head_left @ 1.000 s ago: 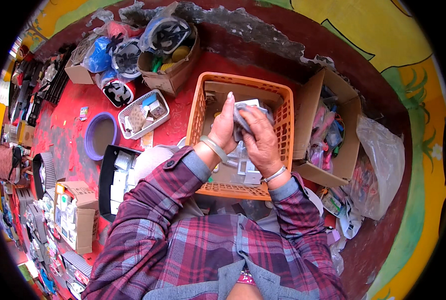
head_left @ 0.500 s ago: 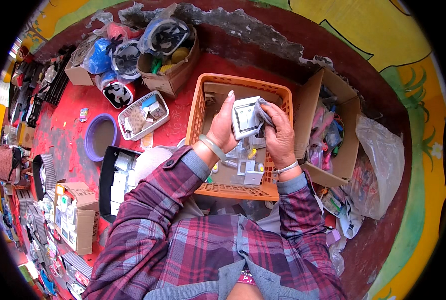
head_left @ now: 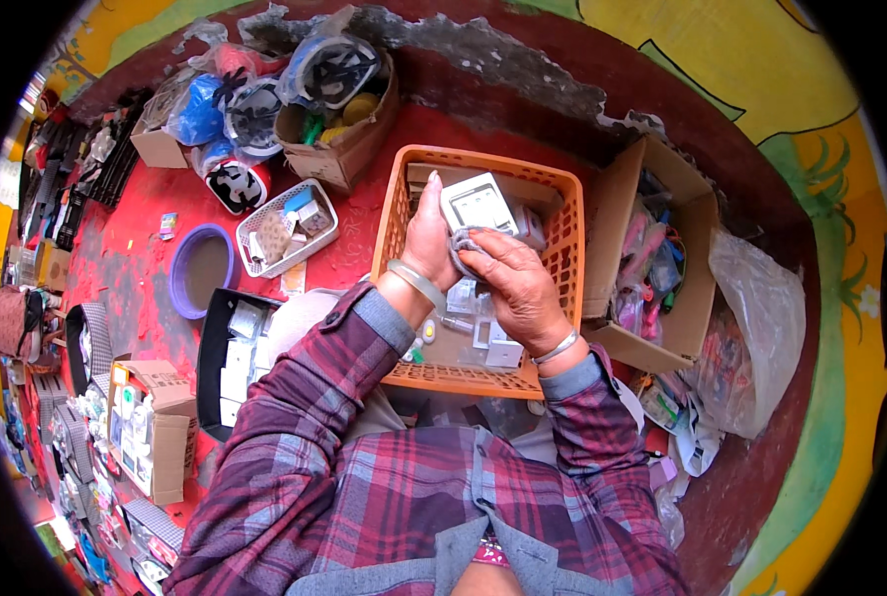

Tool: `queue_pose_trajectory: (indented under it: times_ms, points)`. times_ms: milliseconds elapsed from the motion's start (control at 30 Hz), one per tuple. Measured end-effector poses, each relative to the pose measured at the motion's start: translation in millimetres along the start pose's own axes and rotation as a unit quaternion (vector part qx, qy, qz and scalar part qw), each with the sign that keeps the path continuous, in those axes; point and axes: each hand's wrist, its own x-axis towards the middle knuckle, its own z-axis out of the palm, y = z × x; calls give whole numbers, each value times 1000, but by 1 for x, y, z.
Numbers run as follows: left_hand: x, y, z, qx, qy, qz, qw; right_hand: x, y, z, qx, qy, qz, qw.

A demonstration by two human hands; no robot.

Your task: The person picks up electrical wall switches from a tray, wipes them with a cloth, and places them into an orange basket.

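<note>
A white wall switch plate with a darker inner frame is gripped along its left side by my left hand, thumb pointing up. My right hand presses a bunched grey cloth against the plate's lower edge, fingers closed over the cloth. Both hands are above an orange plastic basket. Inside the basket, below my hands, lie a white square fitting, a small white-and-yellow piece and other small parts, some hidden by my right hand.
Right of the basket stands a cardboard box of bagged goods beside clear plastic sheeting. To the left are a purple basin, a white basket, a black box and an open carton. Bagged helmets sit farther back.
My right hand and the cloth have moved left and down, from the plate's right side to its lower edge. The plate has shifted slightly left and tilted.
</note>
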Motion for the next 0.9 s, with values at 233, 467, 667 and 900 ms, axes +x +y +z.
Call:
queue_pose_trajectory:
  times_ms: [233,467,667,900]
  points:
    - [-4,11,15,-58,12,56,997,-19,29,-37,8,-57,120,991]
    - [-7,14,14,-80,-3,20,997,-16,33,-68,417,107,355,830]
    - [-10,14,17,-106,-12,11,994,-19,47,-58,541,241,363,719]
    - [-12,9,18,-99,-17,33,994,-7,13,-37,645,200,337,656]
